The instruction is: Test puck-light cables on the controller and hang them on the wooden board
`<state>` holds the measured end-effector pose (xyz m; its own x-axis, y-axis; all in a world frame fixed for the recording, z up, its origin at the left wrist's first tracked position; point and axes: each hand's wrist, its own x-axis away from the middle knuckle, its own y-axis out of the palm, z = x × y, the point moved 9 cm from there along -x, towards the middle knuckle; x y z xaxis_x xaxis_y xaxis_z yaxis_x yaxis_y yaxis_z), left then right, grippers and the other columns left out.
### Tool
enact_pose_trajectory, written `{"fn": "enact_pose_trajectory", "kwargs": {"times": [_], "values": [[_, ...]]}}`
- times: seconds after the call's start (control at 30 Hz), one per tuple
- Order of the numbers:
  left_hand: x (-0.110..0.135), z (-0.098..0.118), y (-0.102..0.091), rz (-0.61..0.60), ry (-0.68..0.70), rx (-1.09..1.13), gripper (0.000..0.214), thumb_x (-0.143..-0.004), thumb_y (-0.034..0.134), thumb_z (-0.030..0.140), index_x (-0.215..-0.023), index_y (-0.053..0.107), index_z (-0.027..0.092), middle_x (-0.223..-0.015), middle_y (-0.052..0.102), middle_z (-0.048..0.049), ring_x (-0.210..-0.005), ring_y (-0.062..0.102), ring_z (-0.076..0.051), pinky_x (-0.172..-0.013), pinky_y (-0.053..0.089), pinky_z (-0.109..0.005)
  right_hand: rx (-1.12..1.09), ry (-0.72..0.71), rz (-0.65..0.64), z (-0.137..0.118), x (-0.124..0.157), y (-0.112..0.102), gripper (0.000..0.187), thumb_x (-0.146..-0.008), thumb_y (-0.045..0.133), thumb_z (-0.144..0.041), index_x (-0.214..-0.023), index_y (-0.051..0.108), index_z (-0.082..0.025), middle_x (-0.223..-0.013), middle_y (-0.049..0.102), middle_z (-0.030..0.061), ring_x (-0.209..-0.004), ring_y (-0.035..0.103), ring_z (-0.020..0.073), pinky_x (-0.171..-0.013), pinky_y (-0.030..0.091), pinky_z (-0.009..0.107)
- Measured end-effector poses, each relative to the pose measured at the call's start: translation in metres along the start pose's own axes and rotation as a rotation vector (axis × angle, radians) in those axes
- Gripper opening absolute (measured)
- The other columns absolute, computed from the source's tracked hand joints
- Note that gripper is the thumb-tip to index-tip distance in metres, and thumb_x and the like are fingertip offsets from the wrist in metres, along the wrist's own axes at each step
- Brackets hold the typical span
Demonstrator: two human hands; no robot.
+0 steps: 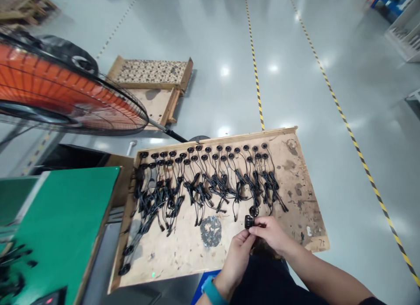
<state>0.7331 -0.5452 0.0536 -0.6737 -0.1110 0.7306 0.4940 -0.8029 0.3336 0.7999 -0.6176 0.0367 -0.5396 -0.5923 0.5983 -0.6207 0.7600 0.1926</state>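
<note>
Both my hands meet over the near edge of a plywood board [295, 165]. My right hand [272, 233] pinches a small black round part [249, 221] at its fingertips. My left hand [238, 257], with a teal wristband, closes its fingers just below the same part and touches it. Beside the part lies another black round piece [253, 210]. Across the board, several black round parts with bundled black cables [210, 182] lie in rows. A patch of small silvery bits [210, 231] sits left of my hands.
A large fan with orange blades behind a wire guard [65, 95] stands at the left. A green table top [62, 226] adjoins the board, with black parts at its left edge. A wooden tray [151, 77] lies on the grey floor, crossed by yellow-black tape lines [257, 90].
</note>
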Motion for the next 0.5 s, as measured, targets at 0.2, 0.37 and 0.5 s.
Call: {"fn": "enact_pose_trajectory", "kwargs": {"times": [0.2,0.37,0.5], "values": [[0.007,-0.017,-0.012,0.080,-0.132,0.145,0.068,-0.068,0.089,0.057,-0.116,0.074,0.012,-0.118,0.075,-0.0198,-0.110,0.072,-0.029,-0.096,0.054,-0.035,0.002,-0.019,0.129,-0.017,0.024,-0.080,0.058,-0.086,0.067,-0.073,-0.088,0.073,-0.016,-0.094,0.072,0.0108,-0.090,0.069,0.0272,-0.084,0.055,0.037],[0.017,-0.036,-0.031,0.057,-0.268,0.129,0.078,-0.074,0.084,0.058,-0.132,0.060,0.012,-0.109,0.076,-0.0223,-0.066,0.074,-0.023,-0.055,0.051,-0.027,0.313,-0.032,0.227,-0.039,-0.013,-0.164,0.061,-0.095,0.049,-0.074,-0.092,0.068,-0.017,-0.078,0.070,0.0070,-0.062,0.066,0.0198,-0.061,0.053,0.030],[0.012,-0.046,-0.036,0.026,-0.264,0.121,0.075,-0.073,0.085,0.058,-0.126,0.061,0.011,-0.101,0.077,-0.0219,-0.053,0.069,-0.019,-0.044,0.040,-0.022,0.471,-0.033,0.351,-0.062,-0.098,-0.215,0.048,-0.103,0.053,-0.057,-0.081,0.062,-0.016,-0.067,0.063,0.0017,-0.052,0.057,0.0140,-0.057,0.049,0.026]]}}
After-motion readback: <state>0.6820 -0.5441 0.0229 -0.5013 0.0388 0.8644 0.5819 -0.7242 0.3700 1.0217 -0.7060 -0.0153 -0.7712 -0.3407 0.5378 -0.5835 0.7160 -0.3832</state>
